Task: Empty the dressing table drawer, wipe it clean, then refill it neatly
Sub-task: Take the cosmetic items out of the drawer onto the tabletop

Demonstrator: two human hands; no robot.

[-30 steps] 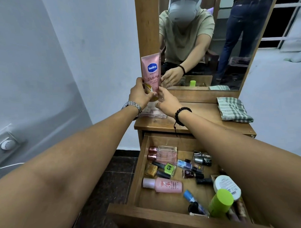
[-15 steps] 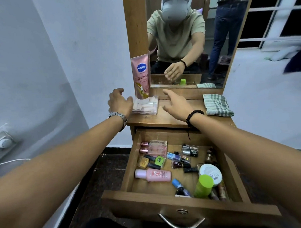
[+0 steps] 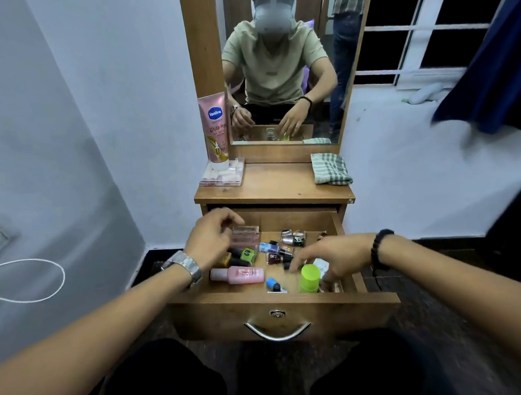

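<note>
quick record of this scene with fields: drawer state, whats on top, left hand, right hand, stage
drawer state: drawer pulled open, many small bottles inside
on top: pink lotion tube upright on clear box; checked cloth on the right
left hand: left hand over the clear perfume bottle; contact unclear
right hand: right hand open, reaching by the green cap
stage: emptying barely begun

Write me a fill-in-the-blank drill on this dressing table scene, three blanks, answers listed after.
1. The pink Vaseline tube stands on a clear plastic ____ at the tabletop's left.
2. The folded green checked cloth lies on the tabletop's ____ side.
3. The pink bottle with a pink cap lies on its side inside the open wooden ____.

Missing words: box; right; drawer
</note>
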